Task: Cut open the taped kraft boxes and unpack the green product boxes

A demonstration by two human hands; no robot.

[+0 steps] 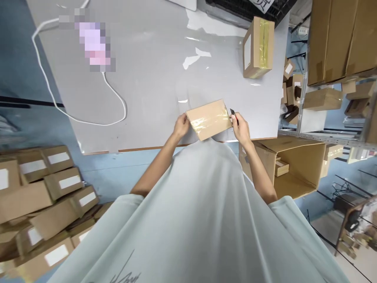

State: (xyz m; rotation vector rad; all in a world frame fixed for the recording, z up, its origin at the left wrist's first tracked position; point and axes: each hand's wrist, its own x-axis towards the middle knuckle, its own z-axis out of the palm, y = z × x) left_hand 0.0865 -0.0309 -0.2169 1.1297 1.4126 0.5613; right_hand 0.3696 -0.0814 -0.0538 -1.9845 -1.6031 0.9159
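Note:
A small cardboard box (209,119) with shiny clear tape across it is held tilted at the table's near edge, close to my body. My left hand (182,125) grips its left end. At the right end is my right hand (241,127), its fingers closed around a cutter (233,113) with a dark blade pointing up and away; these fingers also seem to touch the box's edge. Another taped box (258,48) stands on the grey table (153,74) at the back right.
A white cable (125,106) loops over the table's left part to a pixelated object (94,43). A black crate (247,11) lies at the back. Stacked labelled boxes (55,212) fill the lower left; a large open carton (303,169) and shelves (326,135) are right.

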